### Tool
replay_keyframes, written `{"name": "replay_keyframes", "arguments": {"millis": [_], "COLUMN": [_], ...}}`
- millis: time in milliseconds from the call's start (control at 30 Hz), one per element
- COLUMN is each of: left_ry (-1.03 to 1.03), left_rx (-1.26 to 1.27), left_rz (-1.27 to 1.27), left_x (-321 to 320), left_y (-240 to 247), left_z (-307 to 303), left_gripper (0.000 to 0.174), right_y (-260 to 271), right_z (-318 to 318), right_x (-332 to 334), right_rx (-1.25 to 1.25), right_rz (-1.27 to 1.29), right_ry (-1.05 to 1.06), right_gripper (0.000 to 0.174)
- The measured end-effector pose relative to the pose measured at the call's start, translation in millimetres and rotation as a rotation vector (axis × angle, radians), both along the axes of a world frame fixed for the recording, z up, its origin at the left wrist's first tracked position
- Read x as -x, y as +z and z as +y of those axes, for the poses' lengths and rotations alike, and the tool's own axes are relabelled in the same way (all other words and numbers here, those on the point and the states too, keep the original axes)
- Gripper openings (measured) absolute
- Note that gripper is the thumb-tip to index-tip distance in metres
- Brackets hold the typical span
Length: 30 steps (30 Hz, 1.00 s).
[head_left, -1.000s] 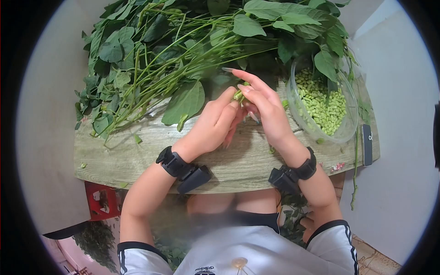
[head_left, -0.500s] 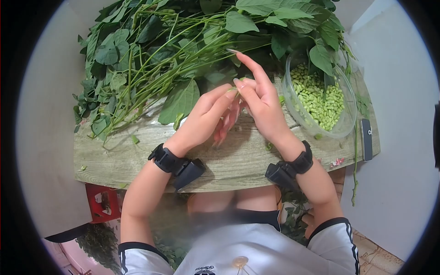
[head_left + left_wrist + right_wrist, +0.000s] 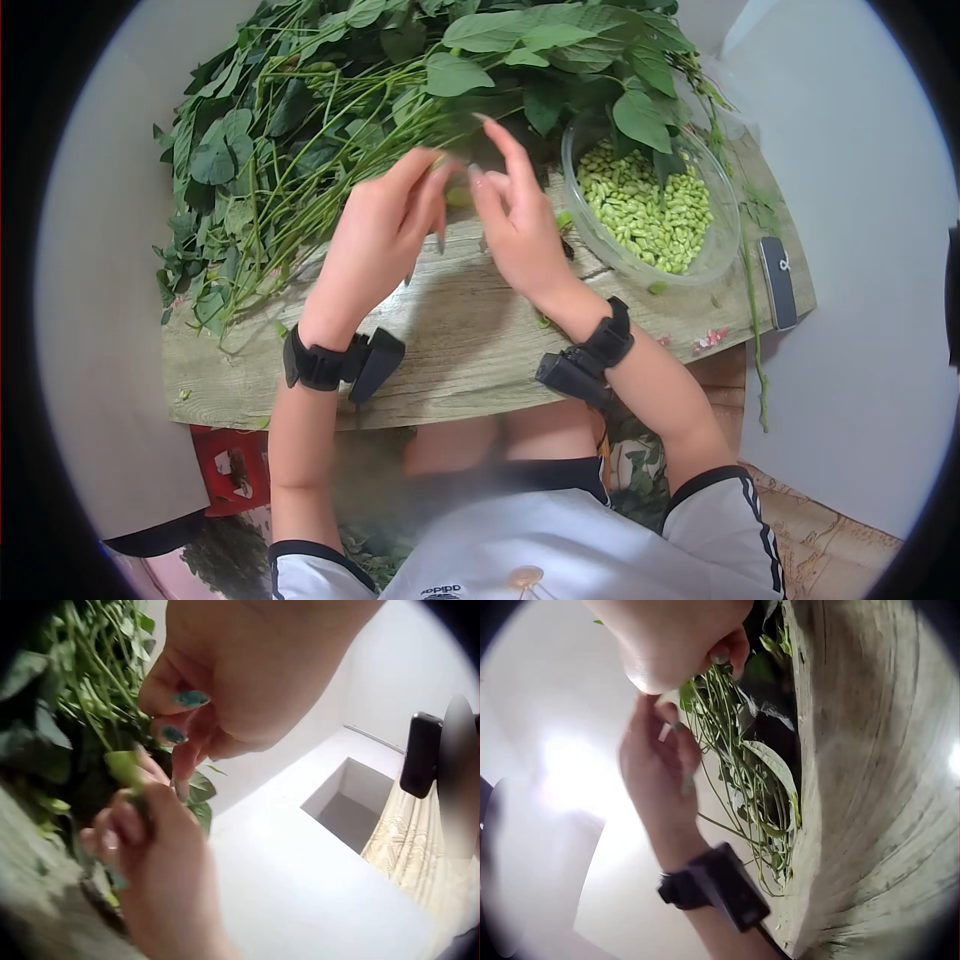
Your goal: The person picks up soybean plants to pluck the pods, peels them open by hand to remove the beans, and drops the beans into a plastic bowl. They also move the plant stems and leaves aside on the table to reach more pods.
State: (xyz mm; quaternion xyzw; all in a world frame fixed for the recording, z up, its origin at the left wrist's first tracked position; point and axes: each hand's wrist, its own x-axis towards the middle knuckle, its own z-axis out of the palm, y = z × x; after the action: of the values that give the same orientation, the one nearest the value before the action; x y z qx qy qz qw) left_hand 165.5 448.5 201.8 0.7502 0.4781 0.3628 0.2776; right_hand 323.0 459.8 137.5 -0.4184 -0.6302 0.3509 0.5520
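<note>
My right hand (image 3: 525, 235) pinches a green bean pod (image 3: 124, 766) near its thumb tip, with the index finger stretched out. In the head view the pod is blurred below the fingertips. My left hand (image 3: 370, 235) is raised just to the left, its thumb and fingers bent together and blurred; I cannot tell whether something small is between them. A gap separates the two hands in the head view. Right of them, a clear plastic bowl (image 3: 733, 225) holds many shelled green beans (image 3: 640, 210).
Leafy bean stalks (image 3: 330, 140) are heaped across the back of the wooden table (image 3: 450, 330), with leaves hanging over the bowl. A dark phone-like object (image 3: 778, 283) lies at the right edge, beside a loose stem (image 3: 757, 350). Pod scraps (image 3: 278, 328) dot the tabletop.
The hands, earlier together around a pod, have come apart, the left one shifting left. The whole head view has turned slightly, moving the bowl leftward in the picture.
</note>
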Motion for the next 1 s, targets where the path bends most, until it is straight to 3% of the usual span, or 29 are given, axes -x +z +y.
{"name": "replay_keyframes", "arguments": {"millis": [67,133,233,267,300,333,500,633,667,700,733,767,867,900,1000], "left_ry": [-0.033,-0.081,-0.172,-0.233,-0.243,-0.268,-0.237,-0.302,-0.28,-0.277,-0.234,-0.188,0.032,0.107,-0.024], "left_rx": [-0.062,-0.325,-0.37,-0.35,-0.352,-0.418,-0.368,-0.43,-0.453,-0.452,-0.4,-0.35,-0.327,-0.149,0.208], "left_rz": [0.027,0.191,0.216,0.189,0.192,0.246,0.462,0.368,0.382,0.38,0.247,0.116,-0.187,-0.022,-0.195], "left_x": [-26,-53,-89,-96,-100,-103,-101,-98,-95,-90,-82,-71,-16,4,17], "left_y": [20,34,31,28,27,25,32,30,31,34,36,39,9,10,-16], "left_z": [4,17,41,46,47,49,39,42,40,36,31,25,31,26,16], "left_gripper": [0.019,0.023,0.034,0.044,0.044,0.048,0.064,0.068,0.061,0.061,0.056,0.051,0.016,0.021,0.028], "right_y": [-1,-9,-22,-27,-33,-39,-39,-35,-28,-21,-15,-12,2,8,21], "right_z": [-4,1,9,10,12,14,17,13,12,11,9,6,5,5,2], "right_x": [-1,-3,-10,-4,-1,-3,5,7,3,-2,-5,-6,-9,-12,-16], "right_rx": [0.023,-0.025,0.004,-0.177,-0.354,-0.221,-0.33,-0.396,-0.397,-0.215,-0.031,-0.03,0.102,0.069,0.05], "right_rz": [-0.009,-0.006,-0.043,-0.063,-0.085,-0.133,-0.081,-0.025,-0.027,-0.02,-0.013,-0.015,0.243,0.24,0.375], "right_ry": [0.018,0.057,0.155,0.019,-0.119,-0.076,-0.117,-0.063,-0.062,0.032,0.127,0.133,0.14,0.112,0.182], "right_gripper": [0.046,0.044,0.039,0.026,0.015,0.02,0.021,0.024,0.024,0.029,0.035,0.035,0.066,0.065,0.063]}}
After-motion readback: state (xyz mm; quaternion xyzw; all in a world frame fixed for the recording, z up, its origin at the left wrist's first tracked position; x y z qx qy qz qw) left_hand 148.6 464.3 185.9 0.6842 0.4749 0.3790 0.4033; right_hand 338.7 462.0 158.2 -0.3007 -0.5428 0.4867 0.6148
